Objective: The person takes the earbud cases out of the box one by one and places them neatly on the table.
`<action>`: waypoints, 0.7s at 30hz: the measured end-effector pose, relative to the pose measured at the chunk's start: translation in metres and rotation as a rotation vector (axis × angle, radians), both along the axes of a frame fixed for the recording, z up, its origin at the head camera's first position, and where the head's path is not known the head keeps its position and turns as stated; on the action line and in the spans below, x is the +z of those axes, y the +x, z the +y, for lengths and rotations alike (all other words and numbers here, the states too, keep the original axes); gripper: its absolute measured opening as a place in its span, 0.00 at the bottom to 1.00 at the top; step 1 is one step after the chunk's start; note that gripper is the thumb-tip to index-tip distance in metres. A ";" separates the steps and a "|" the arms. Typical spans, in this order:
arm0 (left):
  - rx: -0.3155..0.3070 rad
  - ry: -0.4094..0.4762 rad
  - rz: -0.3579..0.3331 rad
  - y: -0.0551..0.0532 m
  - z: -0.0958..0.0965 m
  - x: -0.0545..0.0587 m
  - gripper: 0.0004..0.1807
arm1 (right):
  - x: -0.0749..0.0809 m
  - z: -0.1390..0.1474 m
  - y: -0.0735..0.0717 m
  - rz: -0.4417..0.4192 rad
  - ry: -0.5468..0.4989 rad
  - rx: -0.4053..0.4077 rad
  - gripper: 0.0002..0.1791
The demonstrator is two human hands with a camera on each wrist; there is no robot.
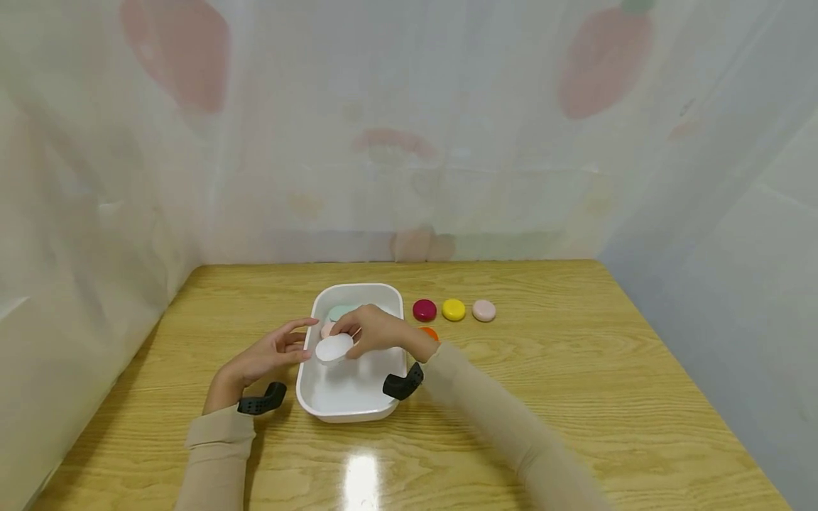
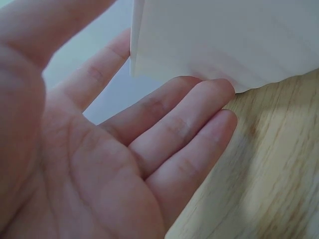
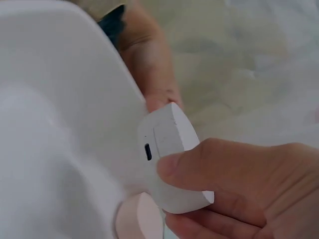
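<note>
A white plastic tub (image 1: 348, 397) with rounded corners stands in front of me. Over its left half my right hand (image 1: 378, 328) pinches a white rounded case (image 1: 334, 348) between thumb and fingers. The right wrist view shows a dark slot-shaped port on the side of this case (image 3: 169, 159). My left hand (image 1: 263, 356) is at the tub's left side, fingers loosely extended, fingertips right at the outer wall (image 2: 224, 40). Inside the tub, a mint-green piece (image 1: 341, 311) and a pale pink piece (image 3: 132, 218) lie near the far left corner.
Right of the tub, a dark red disc (image 1: 424, 310), a yellow disc (image 1: 454, 309) and a pale pink disc (image 1: 483, 310) form a row on the wooden table (image 1: 575, 369). An orange disc (image 1: 430, 331) is partly hidden behind my right wrist. A patterned curtain (image 1: 396, 199) hangs behind the table.
</note>
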State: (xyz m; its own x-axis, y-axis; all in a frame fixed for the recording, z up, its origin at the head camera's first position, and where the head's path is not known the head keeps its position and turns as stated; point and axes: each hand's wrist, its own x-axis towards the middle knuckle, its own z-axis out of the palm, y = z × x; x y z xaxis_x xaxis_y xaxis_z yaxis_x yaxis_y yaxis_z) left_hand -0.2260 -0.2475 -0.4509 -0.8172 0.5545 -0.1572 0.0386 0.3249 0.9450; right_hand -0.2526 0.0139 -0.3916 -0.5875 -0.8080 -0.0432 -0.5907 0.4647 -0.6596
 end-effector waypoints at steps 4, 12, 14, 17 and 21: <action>0.005 -0.008 0.003 0.000 0.000 0.000 0.38 | 0.002 0.012 0.001 -0.020 -0.076 -0.080 0.21; 0.006 -0.014 0.006 0.001 0.001 -0.001 0.38 | 0.005 0.040 0.012 -0.054 -0.189 -0.242 0.23; 0.006 -0.020 0.016 0.001 0.001 -0.001 0.37 | 0.005 0.050 0.016 -0.044 -0.226 -0.284 0.23; 0.002 -0.019 0.026 0.001 0.001 -0.001 0.37 | 0.003 0.066 0.020 -0.019 -0.268 -0.349 0.23; -0.004 -0.005 0.024 0.002 0.002 0.001 0.38 | -0.002 0.082 0.025 0.000 -0.312 -0.411 0.23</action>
State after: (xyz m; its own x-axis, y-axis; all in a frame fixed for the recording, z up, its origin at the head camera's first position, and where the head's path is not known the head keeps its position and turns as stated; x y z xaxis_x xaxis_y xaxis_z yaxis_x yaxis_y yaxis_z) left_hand -0.2241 -0.2459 -0.4503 -0.8187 0.5568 -0.1402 0.0626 0.3294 0.9421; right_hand -0.2281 0.0959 -0.3933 -0.8594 -0.4846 0.1629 -0.4002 0.4394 -0.8042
